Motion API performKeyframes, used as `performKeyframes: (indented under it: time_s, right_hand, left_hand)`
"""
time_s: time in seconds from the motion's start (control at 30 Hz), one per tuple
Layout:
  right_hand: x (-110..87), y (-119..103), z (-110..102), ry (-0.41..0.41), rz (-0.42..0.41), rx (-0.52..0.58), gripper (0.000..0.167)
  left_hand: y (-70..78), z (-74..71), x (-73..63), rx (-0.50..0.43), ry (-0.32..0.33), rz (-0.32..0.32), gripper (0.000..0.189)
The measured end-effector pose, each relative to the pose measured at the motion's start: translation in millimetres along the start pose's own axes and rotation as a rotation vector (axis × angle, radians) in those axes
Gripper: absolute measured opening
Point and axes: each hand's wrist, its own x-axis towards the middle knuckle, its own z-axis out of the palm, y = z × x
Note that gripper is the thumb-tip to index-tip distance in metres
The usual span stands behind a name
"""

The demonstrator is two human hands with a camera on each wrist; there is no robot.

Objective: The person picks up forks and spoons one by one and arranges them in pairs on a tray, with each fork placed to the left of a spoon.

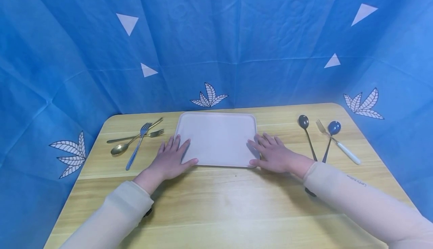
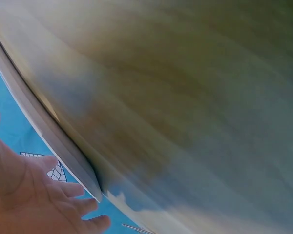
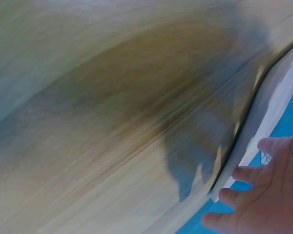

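Note:
A pale rectangular tray [image 1: 216,140] lies on the table, its long side facing me. My left hand [image 1: 172,160] is at its left near corner, fingers spread and straight. At the opposite near corner is my right hand [image 1: 272,153], also with straight, spread fingers. In the left wrist view the left hand [image 2: 44,195] shows its palm beside the tray rim [image 2: 63,146]. The right wrist view has the right hand [image 3: 273,190] close to the tray rim [image 3: 256,126]. Neither hand grips anything; whether the fingertips touch the tray I cannot tell.
Left of the tray, a gold spoon [image 1: 120,149], a gold fork [image 1: 156,133] and a bluish fork [image 1: 135,152] lie crossed. To the right are a dark spoon [image 1: 303,121], a second dark spoon [image 1: 334,128] and a white-handled fork [image 1: 350,153]. Blue curtain [image 1: 216,35] surrounds the wooden table [image 1: 216,204].

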Motion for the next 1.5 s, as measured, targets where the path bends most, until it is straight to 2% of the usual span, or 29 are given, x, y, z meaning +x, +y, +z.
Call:
performKeyframes:
  time_s: [0.13, 0.3, 0.6, 0.77, 0.93, 1.1, 1.2, 1.33, 1.5]
  right_hand:
    - [3.5, 0.2, -0.9, 0.022, -0.008, -0.014, 0.076]
    - [6.8, -0.3, -4.7, 0.022, -0.008, -0.019, 0.075]
    - [9.9, -0.5, -4.7, 0.024, -0.006, -0.004, 0.074]
    - [11.0, -0.7, -3.0, 0.072, -0.037, 0.022, 0.071]
    - [15.0, -1.0, -2.0, 0.135, -0.064, 0.011, 0.060]
    - [21.3, 0.0, -0.8, 0.201, -0.076, -0.047, 0.049]
    - [25.9, 0.7, -1.3, 0.248, -0.083, -0.040, 0.043]
    - [32.4, 1.7, -3.2, 0.292, -0.070, -0.005, 0.034]
    - [39.1, 2.2, -4.3, 0.293, -0.034, 0.022, 0.029]
  left_hand:
    - [-2.9, 3.2, 1.9, -0.007, -0.008, -0.009, 0.095]
    - [0.4, 0.0, 0.0, -0.034, -0.009, -0.020, 0.092]
    - [4.2, -6.6, -1.5, -0.049, 0.041, -0.013, 0.087]
    - [2.2, -7.6, 1.7, -0.065, 0.049, -0.036, 0.089]
    - [1.8, -10.5, 6.2, -0.135, 0.058, -0.075, 0.091]
    - [3.0, -14.2, 10.0, -0.206, 0.109, -0.123, 0.085]
    - [1.6, -14.9, 13.4, -0.226, 0.139, -0.155, 0.082]
    - [-2.2, -15.0, 19.0, -0.210, 0.172, -0.171, 0.075]
    - [-5.8, -16.1, 24.1, -0.162, 0.210, -0.173, 0.060]
